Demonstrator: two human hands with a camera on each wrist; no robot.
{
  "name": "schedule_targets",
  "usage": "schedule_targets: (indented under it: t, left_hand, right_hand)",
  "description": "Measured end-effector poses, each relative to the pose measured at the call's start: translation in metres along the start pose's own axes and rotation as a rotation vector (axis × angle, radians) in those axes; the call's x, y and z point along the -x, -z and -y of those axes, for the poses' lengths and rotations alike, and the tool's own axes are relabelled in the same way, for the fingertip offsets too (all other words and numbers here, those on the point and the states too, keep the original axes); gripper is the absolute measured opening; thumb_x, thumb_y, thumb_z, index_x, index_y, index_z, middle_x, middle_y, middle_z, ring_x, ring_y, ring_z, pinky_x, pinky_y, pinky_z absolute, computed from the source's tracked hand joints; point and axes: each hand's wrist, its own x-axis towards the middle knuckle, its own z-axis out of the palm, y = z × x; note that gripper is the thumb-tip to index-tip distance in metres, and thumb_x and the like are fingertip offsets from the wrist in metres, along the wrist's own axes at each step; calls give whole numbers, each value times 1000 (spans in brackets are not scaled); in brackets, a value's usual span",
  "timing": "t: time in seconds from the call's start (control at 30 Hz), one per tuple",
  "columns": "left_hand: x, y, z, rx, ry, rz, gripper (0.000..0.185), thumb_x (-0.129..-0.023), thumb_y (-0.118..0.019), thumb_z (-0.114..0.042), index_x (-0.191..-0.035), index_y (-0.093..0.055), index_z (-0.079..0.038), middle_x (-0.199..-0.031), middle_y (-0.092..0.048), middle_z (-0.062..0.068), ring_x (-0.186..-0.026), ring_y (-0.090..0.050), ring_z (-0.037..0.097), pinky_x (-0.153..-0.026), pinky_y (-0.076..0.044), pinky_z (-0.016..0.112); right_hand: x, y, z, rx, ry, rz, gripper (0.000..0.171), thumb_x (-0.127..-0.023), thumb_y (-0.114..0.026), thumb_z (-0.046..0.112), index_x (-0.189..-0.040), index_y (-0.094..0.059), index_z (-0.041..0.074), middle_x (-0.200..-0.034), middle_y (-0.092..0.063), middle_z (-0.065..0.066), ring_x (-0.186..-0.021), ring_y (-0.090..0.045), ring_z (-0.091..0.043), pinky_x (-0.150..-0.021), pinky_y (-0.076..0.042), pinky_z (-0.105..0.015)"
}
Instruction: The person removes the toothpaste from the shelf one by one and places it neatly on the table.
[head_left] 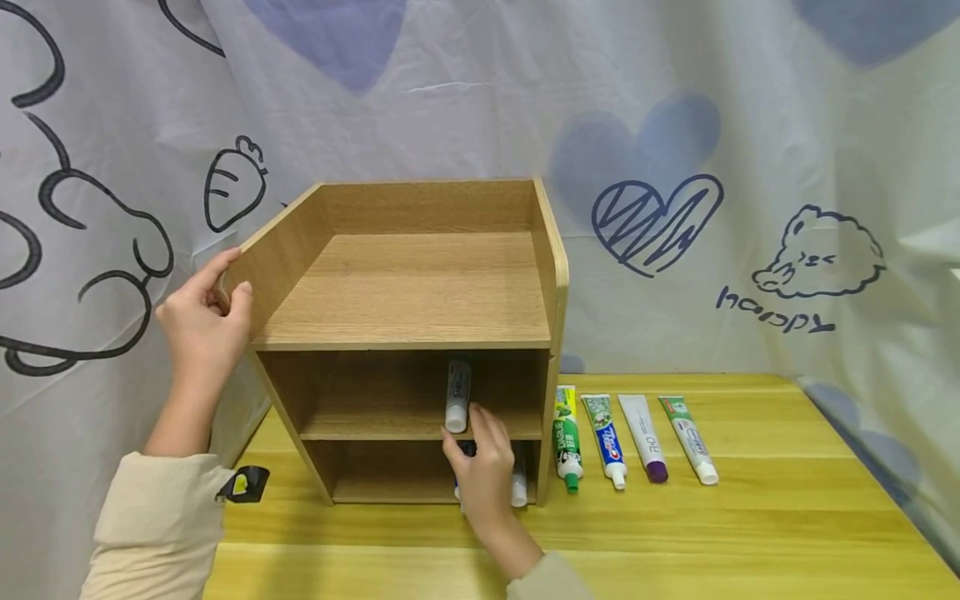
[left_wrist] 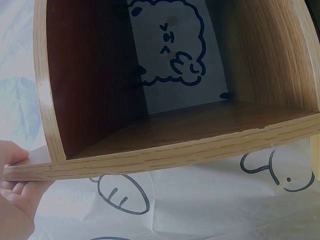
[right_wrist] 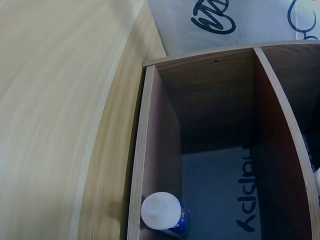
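Observation:
A wooden shelf unit (head_left: 420,292) stands on the yellow table (head_left: 750,533), with an open top tray and two shelves below. My left hand (head_left: 202,321) grips the front top corner of its left side wall; the left wrist view shows those fingers (left_wrist: 15,200) on the board edge (left_wrist: 175,152). My right hand (head_left: 486,471) is at the mouth of the lower shelf, fingers curled round a dark tube (head_left: 467,448) that is mostly hidden. A white-capped tube (head_left: 457,396) lies on the middle shelf. Another white-capped tube (head_left: 519,492) (right_wrist: 161,212) lies on the lower shelf beside the right wall (right_wrist: 150,150).
Several toothpaste tubes lie side by side on the table right of the shelf unit, from a green-capped one (head_left: 567,437) to a white-capped one (head_left: 690,440). A printed white cloth (head_left: 750,208) hangs behind and to the sides. A small black and yellow object (head_left: 247,483) sits by my left sleeve.

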Motion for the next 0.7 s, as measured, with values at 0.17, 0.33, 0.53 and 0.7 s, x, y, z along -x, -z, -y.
schedule_targets:
  t: [0.17, 0.33, 0.53, 0.7]
  left_hand:
    - [0, 0, 1, 15, 3, 10, 36, -78, -55, 2, -112, -67, -5, -44, -27, -27, -39, -22, -11, -65, -21, 22]
    - [0, 0, 1, -14, 1, 1, 36, -79, -56, 2, -112, -67, -5, -45, -27, -27, -39, -21, -11, -51, -20, 18]
    - [0, 0, 1, -29, -2, 1, 35, -79, -56, 2, -112, -67, -5, -46, -27, -27, -39, -22, -11, -47, -19, 17]
    - [0, 0, 1, -35, 2, 2, 35, -79, -56, 2, -112, -67, -6, -46, -27, -26, -40, -22, -11, -43, -18, 16]
  right_hand:
    - [0, -3, 1, 39, 10, 3, 44, -63, -82, 8, -98, -65, -12, -96, -66, -21, -90, -64, -30, -77, -54, -32]
    - [0, -6, 1, 52, 23, 1, 43, -62, -82, 7, -97, -65, -11, -95, -66, -20, -89, -64, -29, -77, -54, -31]
    - [0, -9, 0, 59, 37, -11, 40, -61, -82, 3, -95, -65, -10, -92, -66, -18, -86, -63, -27, -74, -55, -31]
    - [0, -11, -1, 90, 51, -15, 42, -59, -84, 4, -94, -66, -9, -91, -66, -17, -86, -63, -26, -74, -55, -29]
